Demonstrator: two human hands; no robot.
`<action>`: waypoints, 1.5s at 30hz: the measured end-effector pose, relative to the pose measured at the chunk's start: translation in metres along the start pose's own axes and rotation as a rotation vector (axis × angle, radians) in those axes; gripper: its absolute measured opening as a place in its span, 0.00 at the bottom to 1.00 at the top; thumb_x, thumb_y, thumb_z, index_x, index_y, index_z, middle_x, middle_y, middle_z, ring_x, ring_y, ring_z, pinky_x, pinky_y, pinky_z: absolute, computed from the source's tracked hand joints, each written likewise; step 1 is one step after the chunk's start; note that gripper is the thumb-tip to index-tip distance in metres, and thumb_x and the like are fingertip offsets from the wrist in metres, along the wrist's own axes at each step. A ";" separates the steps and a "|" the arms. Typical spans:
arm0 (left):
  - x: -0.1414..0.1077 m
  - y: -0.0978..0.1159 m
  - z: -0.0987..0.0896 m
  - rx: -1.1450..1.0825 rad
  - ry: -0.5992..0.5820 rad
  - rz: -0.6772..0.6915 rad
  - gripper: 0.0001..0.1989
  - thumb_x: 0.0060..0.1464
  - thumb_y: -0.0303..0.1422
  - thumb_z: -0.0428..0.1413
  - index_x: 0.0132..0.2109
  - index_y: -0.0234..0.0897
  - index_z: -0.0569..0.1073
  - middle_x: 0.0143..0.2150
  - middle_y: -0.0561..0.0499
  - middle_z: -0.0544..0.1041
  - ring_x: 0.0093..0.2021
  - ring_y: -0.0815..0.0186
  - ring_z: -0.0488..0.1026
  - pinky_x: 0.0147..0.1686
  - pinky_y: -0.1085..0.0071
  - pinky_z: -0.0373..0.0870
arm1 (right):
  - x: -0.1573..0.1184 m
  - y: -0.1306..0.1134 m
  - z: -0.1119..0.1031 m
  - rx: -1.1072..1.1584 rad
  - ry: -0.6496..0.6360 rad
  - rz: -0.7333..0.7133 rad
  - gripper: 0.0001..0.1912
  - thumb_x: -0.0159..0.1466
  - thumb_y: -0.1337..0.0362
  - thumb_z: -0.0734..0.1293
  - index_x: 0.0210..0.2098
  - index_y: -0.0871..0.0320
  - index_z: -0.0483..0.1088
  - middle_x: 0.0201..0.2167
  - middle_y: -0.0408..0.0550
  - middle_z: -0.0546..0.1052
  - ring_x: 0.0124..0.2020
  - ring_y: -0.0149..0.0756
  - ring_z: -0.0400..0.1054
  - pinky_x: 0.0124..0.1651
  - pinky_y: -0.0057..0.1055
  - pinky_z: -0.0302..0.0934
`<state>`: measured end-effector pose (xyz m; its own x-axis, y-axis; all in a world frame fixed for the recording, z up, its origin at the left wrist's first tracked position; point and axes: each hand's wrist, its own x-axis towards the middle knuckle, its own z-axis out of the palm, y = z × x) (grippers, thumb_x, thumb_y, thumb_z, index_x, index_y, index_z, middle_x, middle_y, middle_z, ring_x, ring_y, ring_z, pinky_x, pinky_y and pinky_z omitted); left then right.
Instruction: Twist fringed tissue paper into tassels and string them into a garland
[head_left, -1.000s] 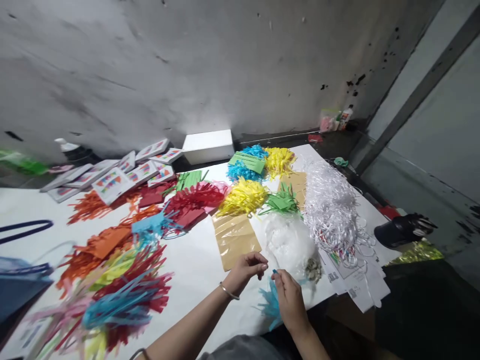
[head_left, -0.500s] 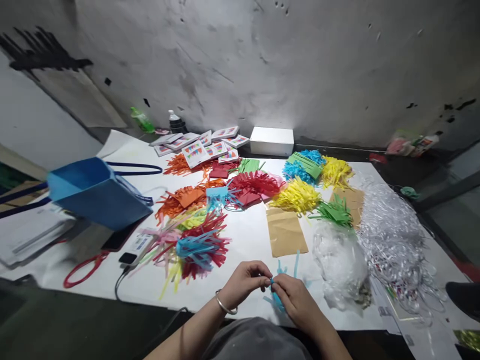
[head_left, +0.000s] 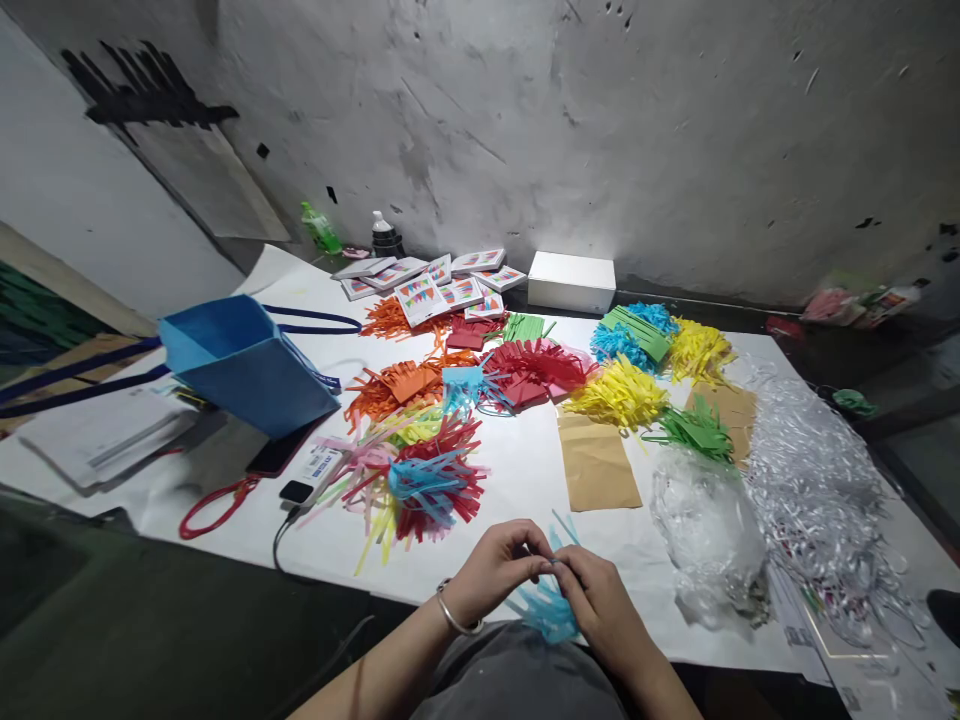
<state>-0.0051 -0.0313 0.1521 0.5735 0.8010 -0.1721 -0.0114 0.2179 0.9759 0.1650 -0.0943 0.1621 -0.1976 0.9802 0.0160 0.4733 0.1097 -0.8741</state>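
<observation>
Near the table's front edge, a light blue paper tassel [head_left: 551, 608] hangs between my two hands, its strips fanning out below and a few poking up above the fingers. My left hand [head_left: 504, 565], with a silver bangle at the wrist, pinches the tassel's middle with thumb and forefinger. Right beside it my right hand [head_left: 596, 595] is closed on the same spot, fingertips touching the left ones. The exact pinched part is mostly covered by the fingers. To the left lies a pile of finished-looking tassels in red, yellow and pink with a blue tassel [head_left: 424, 480] on top.
Orange fringe [head_left: 394, 385], red fringe [head_left: 532, 370] and yellow fringe [head_left: 619, 395] lie across the middle. Brown paper [head_left: 600, 465], a clear plastic bag [head_left: 705, 530] and silvery ribbon [head_left: 814, 470] are rightward. A blue bag [head_left: 244, 370], phone [head_left: 281, 450] and white box [head_left: 571, 282] stand around.
The view has turned slightly left, so the table's contents sit further right. Both hands stay together on the blue tassel, whose strips now spread wider below the fingers.
</observation>
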 end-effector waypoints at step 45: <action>-0.007 -0.009 -0.006 0.442 0.189 -0.005 0.08 0.53 0.34 0.53 0.29 0.36 0.70 0.27 0.53 0.71 0.30 0.67 0.65 0.32 0.74 0.62 | 0.005 0.032 0.020 -0.375 0.027 -0.184 0.10 0.68 0.64 0.58 0.30 0.55 0.66 0.28 0.44 0.71 0.33 0.36 0.65 0.39 0.32 0.58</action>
<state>-0.0133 -0.0354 0.1435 0.4127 0.8969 -0.1587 0.3644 -0.0029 0.9312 0.1621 -0.0893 0.1244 -0.2878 0.9421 0.1724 0.7131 0.3309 -0.6181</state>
